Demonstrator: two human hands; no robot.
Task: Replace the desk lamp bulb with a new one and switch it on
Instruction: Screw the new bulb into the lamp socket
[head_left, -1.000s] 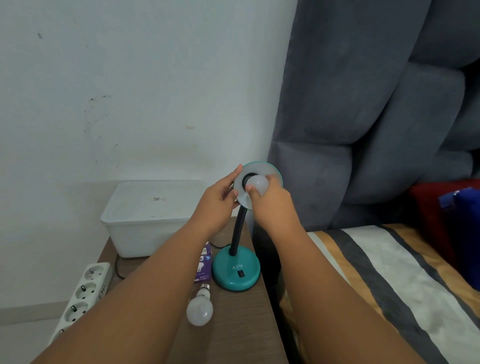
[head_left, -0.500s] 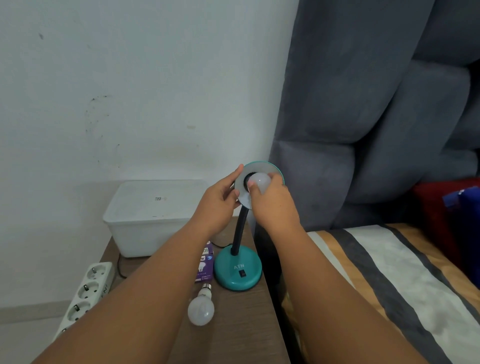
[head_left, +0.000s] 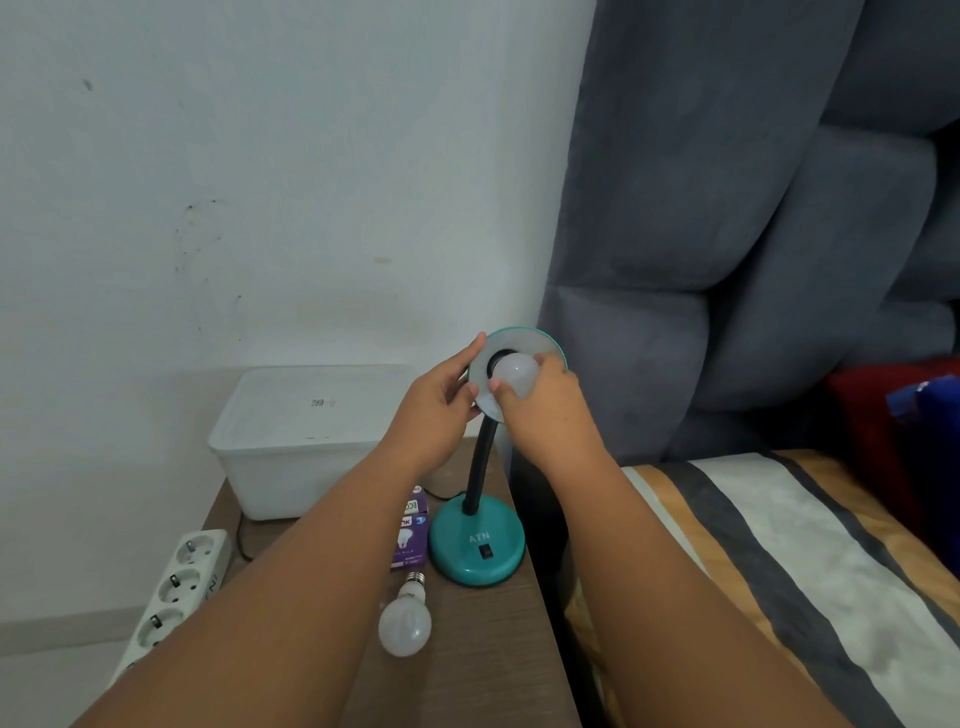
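Observation:
A teal desk lamp stands on the wooden bedside table, its round base (head_left: 477, 545) carrying a black switch and its black gooseneck rising to the shade (head_left: 545, 345), which faces me. My left hand (head_left: 434, 410) grips the shade's left rim. My right hand (head_left: 545, 402) is closed around a white bulb (head_left: 514, 371) seated at the dark socket in the shade. A second white bulb (head_left: 405, 621) lies loose on the table in front of the base, screw cap pointing away from me.
A purple bulb box (head_left: 411, 527) lies left of the lamp base. A white lidded box (head_left: 306, 436) stands against the wall. A white power strip (head_left: 174, 582) hangs off the table's left edge. A grey padded headboard (head_left: 753, 234) and a striped bed (head_left: 779, 571) are at right.
My right hand has turned on the bulb at the socket, its fingers shifting round it. The left hand has stayed on the shade's rim. The view has drifted slightly.

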